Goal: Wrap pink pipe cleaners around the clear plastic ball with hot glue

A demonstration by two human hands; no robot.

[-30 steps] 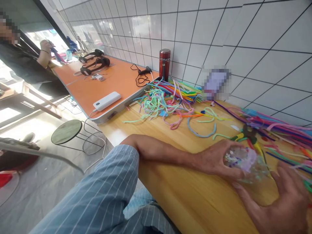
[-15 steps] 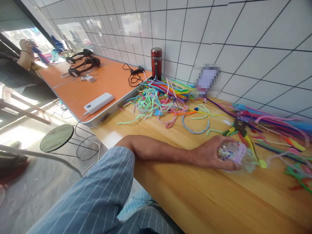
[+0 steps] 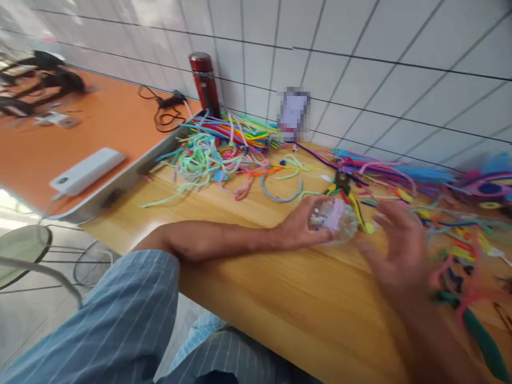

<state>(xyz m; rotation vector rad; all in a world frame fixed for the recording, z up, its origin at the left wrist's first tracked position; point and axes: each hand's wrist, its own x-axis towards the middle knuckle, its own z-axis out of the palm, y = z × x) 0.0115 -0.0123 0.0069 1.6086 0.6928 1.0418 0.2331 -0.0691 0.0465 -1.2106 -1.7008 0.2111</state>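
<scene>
My left hand is wrapped round a clear plastic container just above the wooden table, and small coloured bits show inside it. To its right my right hand hangs empty over the table, thumb and fingers apart, somewhat blurred. Just behind the container lie pliers with yellow, green and red handles. Fuzzy craft stems in many colours are heaped further back on the left. More stems lie along the wall behind my right hand.
A red thermos stands by the wall, with a blurred-out phone leaning to its right. On the orange table at left are a white power bank, cables and black headsets. A green-handled tool lies at lower right.
My view has swung to the right. My right hand has come into view from the right, near the container. The left hand keeps its hold on the container.
</scene>
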